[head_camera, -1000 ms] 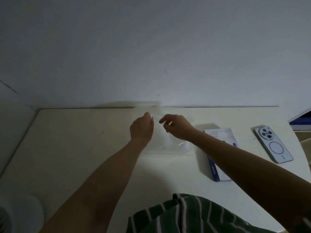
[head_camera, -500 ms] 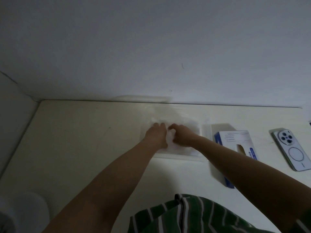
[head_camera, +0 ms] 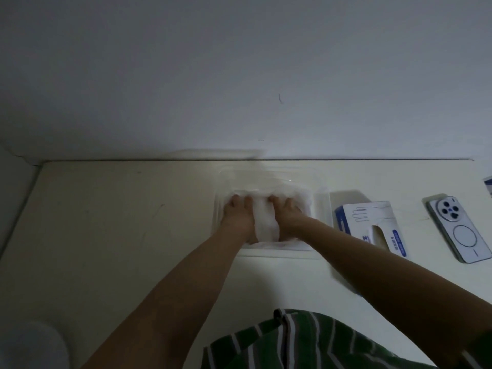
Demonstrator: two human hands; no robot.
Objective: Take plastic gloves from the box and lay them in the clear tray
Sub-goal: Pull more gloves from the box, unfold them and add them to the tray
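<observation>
The clear tray (head_camera: 323,209) stands on the table against the far wall. Inside it lies a pile of thin translucent plastic gloves (head_camera: 266,227). My left hand (head_camera: 238,218) and my right hand (head_camera: 286,218) lie side by side in the tray, palms down, fingers stretched forward, pressing the gloves flat. A strip of the gloves shows between the two hands. The white and blue glove box (head_camera: 370,225) lies just right of the tray, its oval dispensing slot facing up; my right forearm crosses its near end.
A white phone (head_camera: 459,231), back up, lies right of the box. The cream table (head_camera: 119,235) meets the wall at the back. A pale rounded object (head_camera: 29,344) sits at the near left corner. My green striped shirt (head_camera: 319,342) fills the bottom edge.
One second ago both hands held a glove pinched above the tray. They have lowered into the tray and flattened out on the gloves, fingers reaching further forward.
</observation>
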